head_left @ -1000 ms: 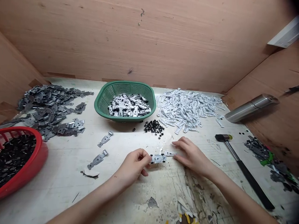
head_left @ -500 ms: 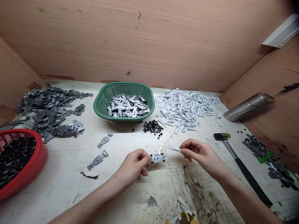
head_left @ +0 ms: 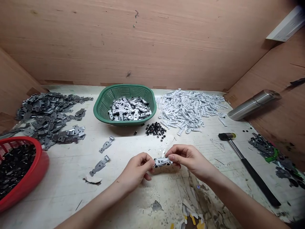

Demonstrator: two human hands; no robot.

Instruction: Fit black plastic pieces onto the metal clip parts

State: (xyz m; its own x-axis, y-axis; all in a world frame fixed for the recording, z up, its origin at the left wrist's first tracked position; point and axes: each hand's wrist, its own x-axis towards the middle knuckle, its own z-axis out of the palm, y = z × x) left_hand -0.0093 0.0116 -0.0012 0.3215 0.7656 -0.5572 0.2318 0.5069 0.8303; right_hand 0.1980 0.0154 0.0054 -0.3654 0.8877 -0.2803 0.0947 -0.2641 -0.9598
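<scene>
My left hand pinches the left end of a small white metal bracket with black studs, just above the table. My right hand is closed on the bracket's right end, pressing a thin white strip against it. A small heap of black studs lies just beyond the hands. Behind it stand a green basket with assembled white pieces and a pile of white strips.
A heap of grey metal plates lies at the far left, with two loose ones nearer. A red basket of black parts sits at the left edge. A hammer, a steel flask and dark scrap lie right.
My right hand lifted a white strip off the table and brought it left onto the bracket held by my left hand. The left hand has stayed put.
</scene>
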